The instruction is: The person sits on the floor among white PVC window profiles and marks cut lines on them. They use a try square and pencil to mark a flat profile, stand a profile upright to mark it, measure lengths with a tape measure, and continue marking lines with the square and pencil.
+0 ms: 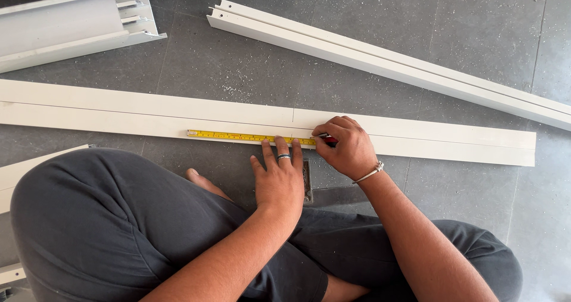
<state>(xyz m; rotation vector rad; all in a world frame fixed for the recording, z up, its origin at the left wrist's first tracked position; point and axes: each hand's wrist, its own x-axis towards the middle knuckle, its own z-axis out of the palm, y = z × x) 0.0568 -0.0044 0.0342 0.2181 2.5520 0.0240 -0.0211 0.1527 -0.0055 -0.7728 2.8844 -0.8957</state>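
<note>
Head view: I look straight down at my own lap, both forearms reaching out over a grey speckled floor (238,70).
Left hand: my left hand (279,180) lies flat, palm down, fingers stretched out and slightly spread, gripping nothing; the fingertips press on the near edge of the yellow tape measure (250,137). A dark ring sits on one finger.
Right hand: my right hand (347,147) is curled tight around a pen-like marker with a red end (329,139), the tip down on the long white strip (446,141) just where the tape ends. A thin metal bracelet (372,172) circles that wrist.
Tape measure: it lies flat along the near half of the strip, running from left of centre up to my right hand.
Long white strip: it stretches across the whole width of the floor in front of me, flat, with a lengthwise groove and a thin pencil line crossing it just left of my right hand.
Square: a dark metal ruler-like blade (307,182) rests on the floor between my two hands, partly hidden by the left one; I cannot tell its full shape.
White channel profile: a long white channel (380,55) lies at a slant at upper right, well apart from the strip.
Grey profile: a wider ribbed metal section (71,25) lies at upper left.
Legs: my crossed legs in dark grey trousers (119,218) fill the bottom, a bare foot showing near the left wrist.
</note>
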